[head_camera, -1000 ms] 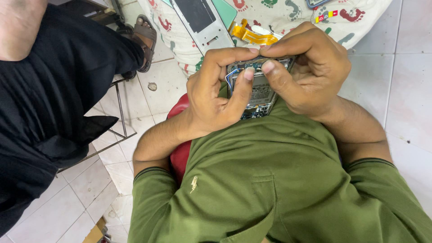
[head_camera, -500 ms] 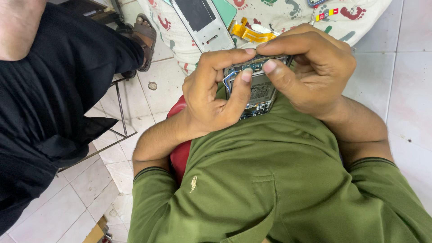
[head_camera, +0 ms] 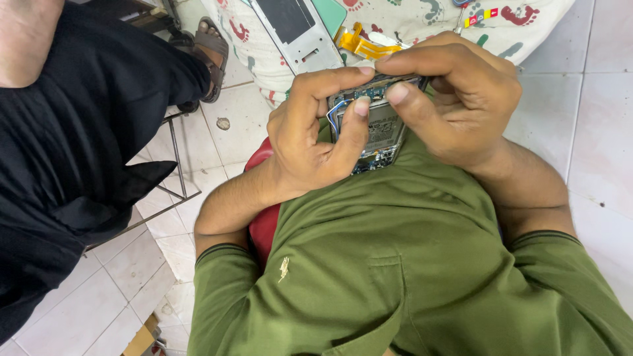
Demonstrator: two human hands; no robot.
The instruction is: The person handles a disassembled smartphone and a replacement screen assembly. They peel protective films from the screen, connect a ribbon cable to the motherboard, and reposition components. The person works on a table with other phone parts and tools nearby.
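Left hand [head_camera: 310, 142] and right hand [head_camera: 455, 99] meet close together, fingers [head_camera: 359, 112] curled inward, thumbs pressing.

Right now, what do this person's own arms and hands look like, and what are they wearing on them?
Both arms are bare from above the elbow down. The left hand and right hand are bare: no gloves, rings or watch show. Short olive-green shirt sleeves end in a thin dark trim band, and a small pale embroidered mark sits on the shirt's chest.
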